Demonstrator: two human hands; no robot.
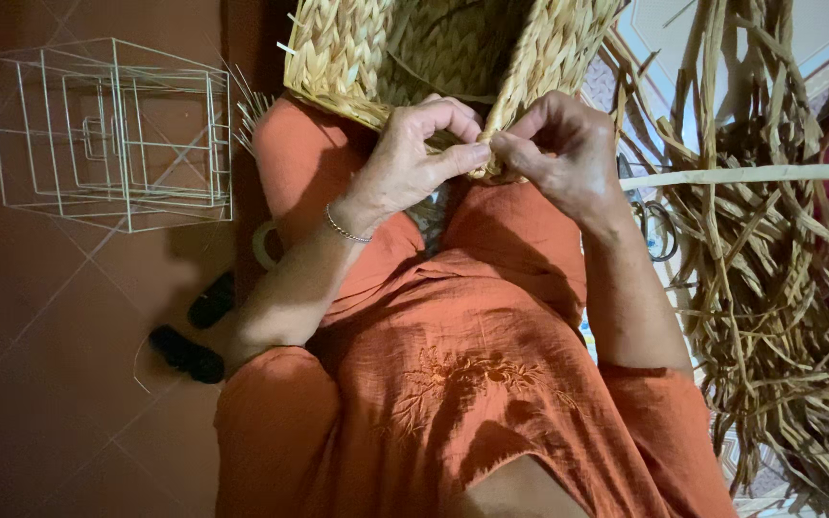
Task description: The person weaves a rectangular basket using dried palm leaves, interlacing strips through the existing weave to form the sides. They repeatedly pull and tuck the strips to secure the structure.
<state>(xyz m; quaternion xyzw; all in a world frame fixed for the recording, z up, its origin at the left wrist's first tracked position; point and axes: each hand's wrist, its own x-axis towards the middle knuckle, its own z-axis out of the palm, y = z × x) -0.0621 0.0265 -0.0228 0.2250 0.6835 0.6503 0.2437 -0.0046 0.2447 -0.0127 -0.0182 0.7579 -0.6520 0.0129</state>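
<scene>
While both hands meet at the near rim of the woven basket (414,48), which rests on the lap, the work sits on 1 corner edge. Left hand (414,158): fingers (458,158) closed together, pinching the rim strand. Right hand (563,153): fingers (520,144) curled and clamped on the same corner, touching the left thumb tip. Basket tilted toward the person, opening hidden. Loose dried reed strips (779,288) lie heaped at right on the floor; 1 flat strip (731,176) juts across them. Scissors (659,230) lie just beside the right forearm. White wire frame (112,134) stands well apart at left on the tile floor (40,384). Judgement: keep the strand taut, tuck it snug under the neighbouring plait, steady the rim against the knee.
</scene>
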